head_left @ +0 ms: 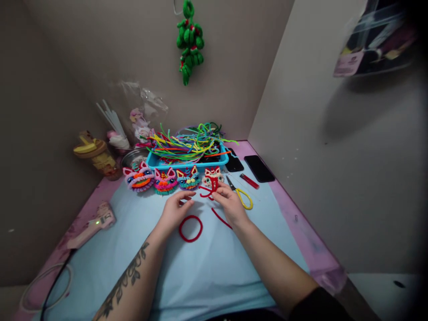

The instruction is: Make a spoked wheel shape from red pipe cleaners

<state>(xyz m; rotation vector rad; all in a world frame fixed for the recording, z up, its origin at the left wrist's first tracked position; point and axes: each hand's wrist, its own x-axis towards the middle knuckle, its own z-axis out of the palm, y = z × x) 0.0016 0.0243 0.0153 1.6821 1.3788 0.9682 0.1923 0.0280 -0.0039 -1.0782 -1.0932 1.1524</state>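
Note:
Between the fingertips of my right hand (230,206) is a bent red pipe cleaner (203,195), with several curved ends sticking out to the left. My left hand (176,208) hovers just left of it, thumb and fingers apart, holding nothing. Below my left hand, a red pipe cleaner ring (180,230) lies on the pale blue cloth (214,263). A short straight red pipe cleaner (220,217) rests beside my right wrist. Behind the held piece sits a pale lion-head figure (207,176), partly covered by it.
Coloured lion heads (165,180) stand in a row before a blue tray (187,166) heaped with pipe cleaners (187,145). Yellow-handled scissors (245,198), a red lighter (249,181) and a black phone (259,168) lie right. A pink glue gun (96,223) lies left.

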